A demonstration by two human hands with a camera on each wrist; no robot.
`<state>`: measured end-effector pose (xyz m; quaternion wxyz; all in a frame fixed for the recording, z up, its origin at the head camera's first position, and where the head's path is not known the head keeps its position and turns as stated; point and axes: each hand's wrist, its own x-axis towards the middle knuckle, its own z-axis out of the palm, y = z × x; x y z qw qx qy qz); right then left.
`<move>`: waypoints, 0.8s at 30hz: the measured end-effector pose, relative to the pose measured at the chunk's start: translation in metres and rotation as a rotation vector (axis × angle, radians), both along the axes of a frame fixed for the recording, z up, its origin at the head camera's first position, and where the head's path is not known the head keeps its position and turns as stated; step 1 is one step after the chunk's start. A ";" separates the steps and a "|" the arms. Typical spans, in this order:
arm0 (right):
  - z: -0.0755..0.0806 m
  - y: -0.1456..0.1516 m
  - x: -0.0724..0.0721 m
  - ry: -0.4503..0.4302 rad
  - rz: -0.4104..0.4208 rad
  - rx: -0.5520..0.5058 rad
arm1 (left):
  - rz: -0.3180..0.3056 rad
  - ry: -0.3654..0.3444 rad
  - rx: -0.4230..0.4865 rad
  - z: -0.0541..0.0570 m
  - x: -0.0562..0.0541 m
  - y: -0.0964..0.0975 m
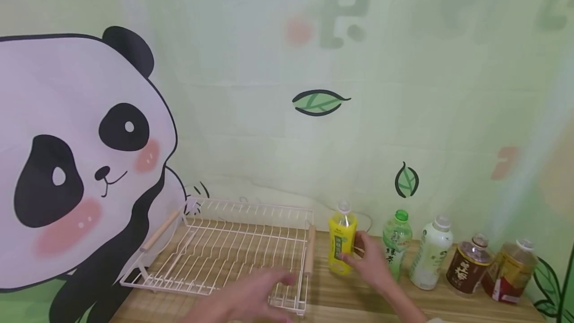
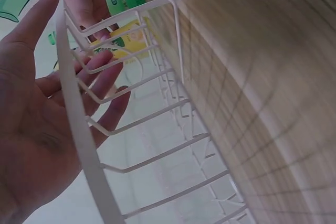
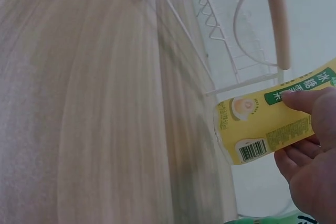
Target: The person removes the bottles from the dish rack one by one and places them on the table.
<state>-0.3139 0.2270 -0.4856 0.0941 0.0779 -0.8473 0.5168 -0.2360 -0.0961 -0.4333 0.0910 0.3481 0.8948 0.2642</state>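
My right hand (image 1: 374,260) grips a yellow-labelled drink bottle (image 1: 342,238) with a clear cap, thumb on the label and fingers behind it. The bottle is upright, just right of a white wire dish rack with a wooden handle (image 1: 309,250) at each end. Whether its base touches the table cannot be told. My left hand (image 1: 251,295) is held at the rack's front right, fingers spread and loosely bent, with nothing in it. In the left wrist view, the rack's white frame (image 2: 81,129) passes in front of that hand.
Right of my right hand stand a green-capped tea bottle (image 1: 396,241), a white bottle (image 1: 431,253), a dark brown-labelled bottle (image 1: 468,265) and a gold-and-red-labelled bottle (image 1: 510,273). Behind the wooden table (image 1: 354,305) hangs a pale green backdrop (image 1: 251,153) with a printed panda.
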 end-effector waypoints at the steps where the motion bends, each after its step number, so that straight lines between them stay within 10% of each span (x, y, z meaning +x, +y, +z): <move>1: -0.001 -0.001 0.000 -0.003 -0.001 -0.009 | 0.005 -0.030 0.008 -0.001 0.000 0.000; 10: -0.009 -0.003 0.000 -0.028 0.013 -0.027 | 0.191 -0.405 0.089 -0.006 0.009 -0.001; 18: -0.014 0.000 -0.004 -0.055 0.006 0.012 | 0.032 -0.220 0.060 -0.020 -0.002 -0.003; 24: -0.014 0.001 -0.006 -0.063 0.018 0.049 | 0.022 -0.211 0.090 -0.022 -0.005 -0.001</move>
